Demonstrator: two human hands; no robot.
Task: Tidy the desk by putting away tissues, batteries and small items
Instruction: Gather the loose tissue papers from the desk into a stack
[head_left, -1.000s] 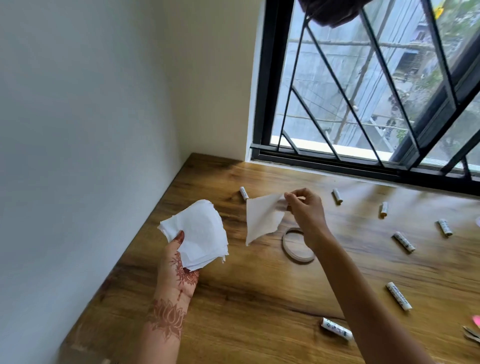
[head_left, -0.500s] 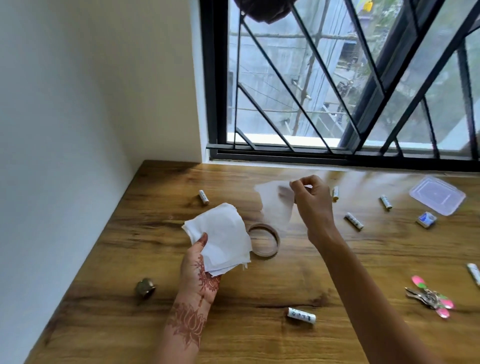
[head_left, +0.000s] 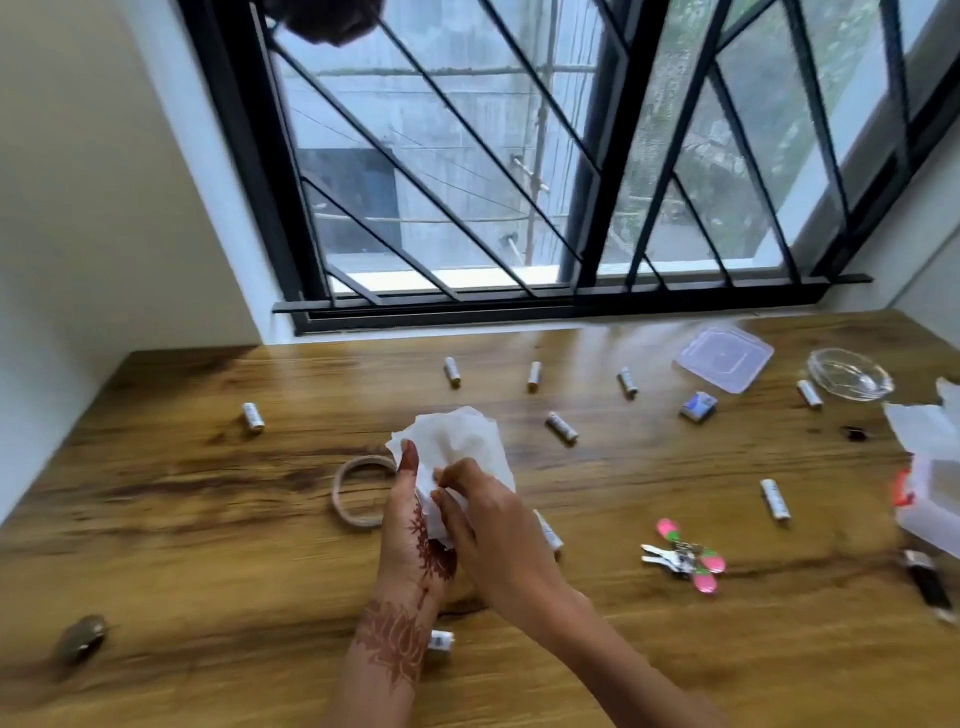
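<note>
Above the middle of the wooden desk (head_left: 208, 545) I hold a bunch of white tissues (head_left: 462, 447). My left hand (head_left: 415, 525), with a henna pattern, grips the bunch from the left, thumb up along its edge. My right hand (head_left: 483, 519) pinches the tissues from the right, pressing them into the left hand. Several white batteries lie scattered on the desk, among them a battery (head_left: 253, 417) at the left, a battery (head_left: 452, 372) near the window and a battery (head_left: 775, 499) at the right.
A tape ring (head_left: 358, 491) lies left of my hands. Keys with pink tags (head_left: 685, 557) lie to the right. A clear lid (head_left: 724, 356), a glass dish (head_left: 849, 373), a small blue box (head_left: 698, 406), a plastic bag (head_left: 930, 467) and a dark lighter (head_left: 930, 584) sit at the right. A small round metal object (head_left: 80, 636) is at the near left.
My right hand brought its single tissue over to the stack in my left hand; both hands now hold the tissues together. The view has swung right, showing more of the desk.
</note>
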